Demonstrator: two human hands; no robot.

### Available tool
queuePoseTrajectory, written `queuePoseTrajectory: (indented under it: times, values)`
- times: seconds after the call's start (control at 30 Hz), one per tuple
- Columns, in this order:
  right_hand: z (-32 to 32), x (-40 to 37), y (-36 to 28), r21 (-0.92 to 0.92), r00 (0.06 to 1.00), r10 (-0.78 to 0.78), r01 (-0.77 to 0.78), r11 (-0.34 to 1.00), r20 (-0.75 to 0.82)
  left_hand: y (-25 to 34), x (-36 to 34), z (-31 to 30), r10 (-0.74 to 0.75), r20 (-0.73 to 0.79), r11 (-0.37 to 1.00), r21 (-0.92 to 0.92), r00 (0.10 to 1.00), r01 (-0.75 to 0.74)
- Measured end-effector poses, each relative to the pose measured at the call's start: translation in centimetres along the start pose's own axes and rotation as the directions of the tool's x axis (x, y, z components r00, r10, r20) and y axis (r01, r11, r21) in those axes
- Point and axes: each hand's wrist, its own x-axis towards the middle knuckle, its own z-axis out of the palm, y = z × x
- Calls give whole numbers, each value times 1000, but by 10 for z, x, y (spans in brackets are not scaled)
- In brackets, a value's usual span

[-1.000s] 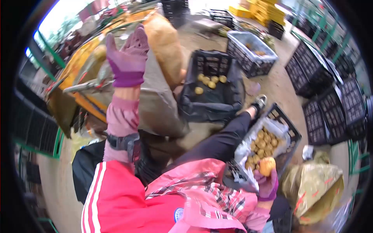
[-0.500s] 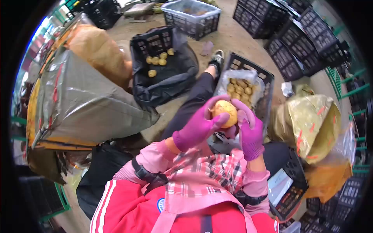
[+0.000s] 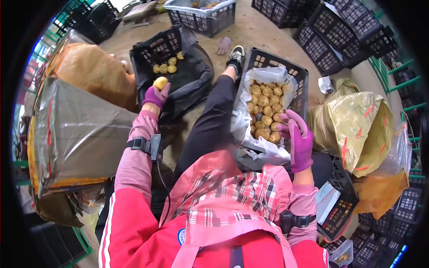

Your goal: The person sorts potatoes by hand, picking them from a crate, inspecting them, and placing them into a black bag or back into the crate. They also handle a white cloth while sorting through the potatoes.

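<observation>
In a purple glove, my left hand (image 3: pixel 154 96) is closed around a potato (image 3: pixel 160 82) at the near edge of the left crate (image 3: pixel 191 67), which is lined with black plastic. Several potatoes (image 3: pixel 163 68) lie inside that crate. My right hand (image 3: pixel 298 140), gloved the same way, is at the right side of the black crate (image 3: pixel 302 80) in front of me. Its fingers are apart and stretched toward the heap of potatoes (image 3: pixel 267 100), with nothing seen in them. White plastic lining (image 3: pixel 241 117) surrounds the heap.
Large filled sacks (image 3: pixel 85 129) stand on the left, and a yellowish sack (image 3: pixel 357 129) on the right. A lined crate (image 3: pixel 201 20), stacked black crates (image 3: pixel 342 33) and a loose glove (image 3: pixel 223 45) are farther off. My extended leg (image 3: pixel 208 116) lies between the two potato crates.
Both hands were together around a potato. The left hand has carried it left to the black-lined crate; the right has let go and moved down to the right, beside the potato heap.
</observation>
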Motion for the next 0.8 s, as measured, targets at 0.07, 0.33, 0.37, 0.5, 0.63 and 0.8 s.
queuePoseTrajectory:
  times: [0.07,0.33,0.37,0.5,0.63,0.8]
  values:
    - [-17,11,7,-8,997,53,-54,999,-55,-33,37,23,-347,78,677,-669,935,307]
    - [-57,174,155,-722,960,278,-199,662,-9,106,-69,111,212,683,210,-730,699,650]
    - [-55,193,184,-818,955,294,-196,542,-34,106,-78,131,231,743,154,-665,628,731]
    - [-19,232,236,-927,818,527,-349,137,-230,68,-100,192,155,852,58,-512,499,857]
    - [-13,235,281,-934,786,549,-356,26,-285,70,-101,209,109,856,28,-510,505,860]
    - [-46,244,202,-563,557,816,-629,537,156,47,-106,228,90,773,670,-514,628,536]
